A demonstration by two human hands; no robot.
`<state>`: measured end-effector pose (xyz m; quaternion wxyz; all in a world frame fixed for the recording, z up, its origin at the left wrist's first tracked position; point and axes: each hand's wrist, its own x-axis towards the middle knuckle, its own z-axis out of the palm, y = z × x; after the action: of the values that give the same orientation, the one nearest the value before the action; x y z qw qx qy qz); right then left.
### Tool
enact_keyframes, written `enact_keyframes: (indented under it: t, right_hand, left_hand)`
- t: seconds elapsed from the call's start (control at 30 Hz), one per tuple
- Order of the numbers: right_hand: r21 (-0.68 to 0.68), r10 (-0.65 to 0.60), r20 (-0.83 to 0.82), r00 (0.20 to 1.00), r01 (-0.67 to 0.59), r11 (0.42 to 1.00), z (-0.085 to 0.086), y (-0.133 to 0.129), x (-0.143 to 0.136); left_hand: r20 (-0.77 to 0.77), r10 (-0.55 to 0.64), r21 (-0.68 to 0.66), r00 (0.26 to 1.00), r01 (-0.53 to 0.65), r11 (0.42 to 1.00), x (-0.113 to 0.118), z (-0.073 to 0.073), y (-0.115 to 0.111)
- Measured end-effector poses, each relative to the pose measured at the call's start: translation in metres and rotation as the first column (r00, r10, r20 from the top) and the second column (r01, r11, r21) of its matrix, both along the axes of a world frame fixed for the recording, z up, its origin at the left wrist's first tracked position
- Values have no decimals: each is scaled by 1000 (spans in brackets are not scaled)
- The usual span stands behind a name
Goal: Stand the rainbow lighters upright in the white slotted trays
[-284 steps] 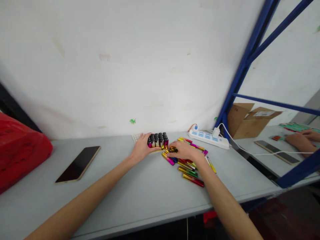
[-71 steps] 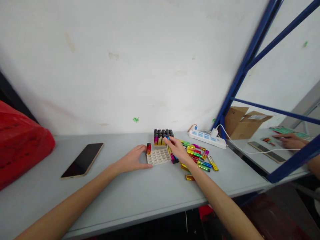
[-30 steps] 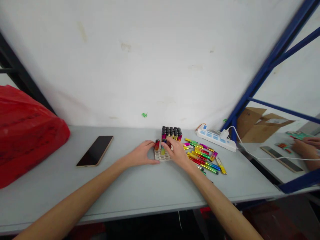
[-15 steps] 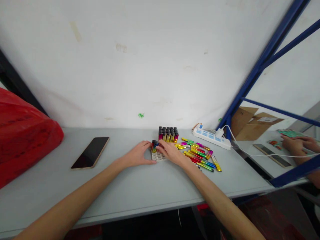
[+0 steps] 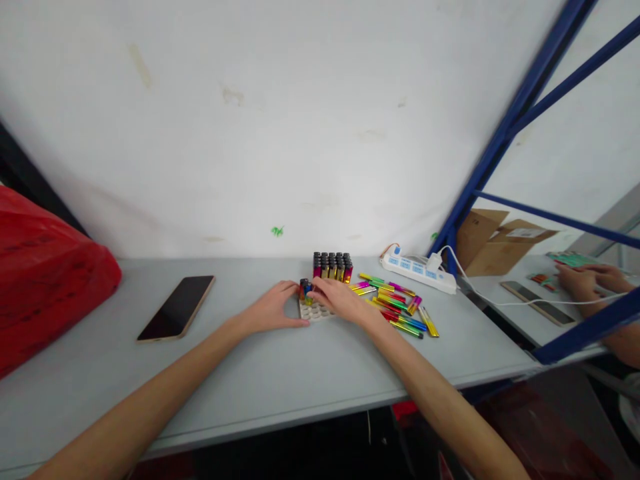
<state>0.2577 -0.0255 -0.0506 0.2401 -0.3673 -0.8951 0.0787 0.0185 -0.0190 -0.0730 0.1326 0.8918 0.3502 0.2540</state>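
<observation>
A small white tray with rows of holes (image 5: 316,312) lies on the table in front of me. My left hand (image 5: 267,310) is at its left end, thumb at the near corner and fingers curved round towards the far side, steadying it. Pinched in the fingertips of my right hand (image 5: 340,300) is a shiny blue-and-yellow lighter (image 5: 309,295), upright over the tray's left part. Another dark-topped lighter (image 5: 303,289) stands beside it at the tray's left edge. My right fingers partly cover the tray. Just behind, a block of upright lighters with black tops (image 5: 333,266) stands in rows.
Several loose metallic-coloured lighters (image 5: 400,307) lie to the right. Behind them is a white power strip (image 5: 419,272). A phone (image 5: 177,308) and a red bag (image 5: 50,273) are on the left. Beyond the blue frame (image 5: 493,153) are a cardboard box (image 5: 493,247) and another person's hands (image 5: 583,280).
The whole view has shifted slightly. My right fingers have moved a little on the lighter at the tray's left part. My left hand keeps its place at the tray.
</observation>
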Motion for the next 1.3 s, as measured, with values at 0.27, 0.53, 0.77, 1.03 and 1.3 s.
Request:
enact_keyframes:
  t: [0.27, 0.53, 0.77, 1.03, 1.3]
  right_hand:
    - [40, 15, -10, 1000, -14, 999, -4, -3, -3]
    - [149, -86, 96, 992, 71, 986, 3, -2, -8]
    - [96, -57, 1, 998, 57, 994, 9, -8, -1]
    - [106, -250, -236, 939, 280, 954, 30, -2, 47]
    - [50, -535, -72, 842, 538, 841, 14, 19, 145]
  left_hand:
    - [-4, 15, 10, 1000, -15, 1000, 0, -4, 3]
    - [-8, 26, -20, 1000, -26, 999, 0, -2, 2]
    - [-1, 30, -9, 1000, -30, 1000, -2, -5, 2]
    - [-2, 34, -17, 999, -34, 999, 0, -1, -4]
    - [-15, 50, -20, 999, -51, 999, 0, -1, -6]
